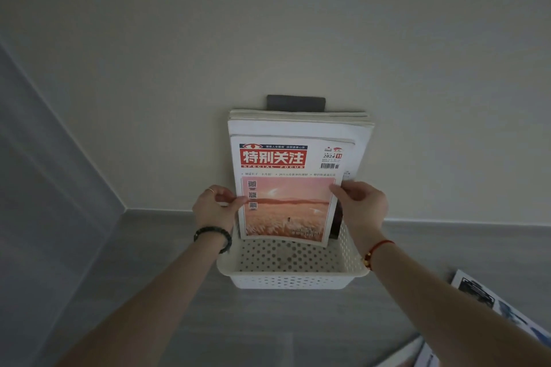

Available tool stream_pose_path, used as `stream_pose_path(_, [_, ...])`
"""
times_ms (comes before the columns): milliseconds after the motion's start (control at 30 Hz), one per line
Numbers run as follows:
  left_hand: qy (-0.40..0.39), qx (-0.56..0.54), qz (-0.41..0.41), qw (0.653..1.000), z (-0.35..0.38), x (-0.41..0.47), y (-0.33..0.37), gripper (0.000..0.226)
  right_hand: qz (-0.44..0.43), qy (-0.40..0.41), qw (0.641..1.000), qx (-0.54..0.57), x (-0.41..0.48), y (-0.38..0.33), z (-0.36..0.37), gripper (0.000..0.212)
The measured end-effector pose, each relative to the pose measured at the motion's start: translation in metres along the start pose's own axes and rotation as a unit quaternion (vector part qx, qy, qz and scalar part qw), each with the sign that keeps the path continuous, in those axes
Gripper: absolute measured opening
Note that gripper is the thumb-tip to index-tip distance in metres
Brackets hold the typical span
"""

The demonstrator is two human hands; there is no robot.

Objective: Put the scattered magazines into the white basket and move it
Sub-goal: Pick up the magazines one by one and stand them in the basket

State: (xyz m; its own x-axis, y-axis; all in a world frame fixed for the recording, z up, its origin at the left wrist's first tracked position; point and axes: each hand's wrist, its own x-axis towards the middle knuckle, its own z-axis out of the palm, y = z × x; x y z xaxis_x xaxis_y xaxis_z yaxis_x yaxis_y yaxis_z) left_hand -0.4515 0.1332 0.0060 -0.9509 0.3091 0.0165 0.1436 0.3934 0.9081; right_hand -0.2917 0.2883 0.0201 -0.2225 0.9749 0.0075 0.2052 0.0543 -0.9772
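A white perforated basket [290, 277] sits on the grey floor against the wall. Several magazines stand upright in it, leaning on the wall. The front magazine [287, 205] has a red title block and a pink landscape picture. My left hand [216, 208] pinches its left edge and my right hand [362, 205] pinches its right edge, about halfway up the cover. Larger white magazines [298, 126] stand behind it, and a dark grey one [295, 103] sticks out at the very back.
More magazines lie scattered on the floor at the lower right [489, 304], with another [423, 354] near the bottom edge. A cream wall rises behind the basket and a grey wall [44, 202] closes the left side, forming a corner.
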Motion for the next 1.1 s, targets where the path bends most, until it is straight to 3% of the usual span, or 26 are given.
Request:
stream_pose_path(233, [-0.009, -0.048, 0.007, 0.999, 0.001, -0.029, 0.004, 0.025, 0.002, -0.035, 0.999, -0.034, -0.011, 0.011, -0.034, 0.024])
stream_pose_path(333, [-0.074, -0.074, -0.006, 0.994, 0.006, -0.056, 0.007, 0.021, 0.0, -0.062, 0.998, -0.031, -0.022, 0.018, -0.073, 0.02])
stream_pose_path(467, [-0.175, -0.089, 0.0, 0.981, 0.02, -0.103, 0.024, 0.019, 0.022, -0.076, 0.997, -0.011, -0.037, 0.032, -0.139, 0.031])
stream_pose_path(667, [-0.263, -0.075, 0.05, 0.96, 0.064, -0.183, 0.059, 0.016, 0.059, -0.023, 0.998, -0.01, -0.053, 0.055, -0.253, 0.029])
stream_pose_path(1000, [-0.403, -0.02, 0.042, 0.914, 0.167, -0.311, 0.08, 0.019, 0.123, 0.056, 0.99, -0.049, -0.067, 0.101, -0.418, 0.018])
stream_pose_path(1100, [-0.444, -0.023, 0.018, 0.896, 0.194, -0.346, 0.082, 0.03, 0.156, 0.077, 0.981, -0.083, -0.069, 0.12, -0.455, 0.02])
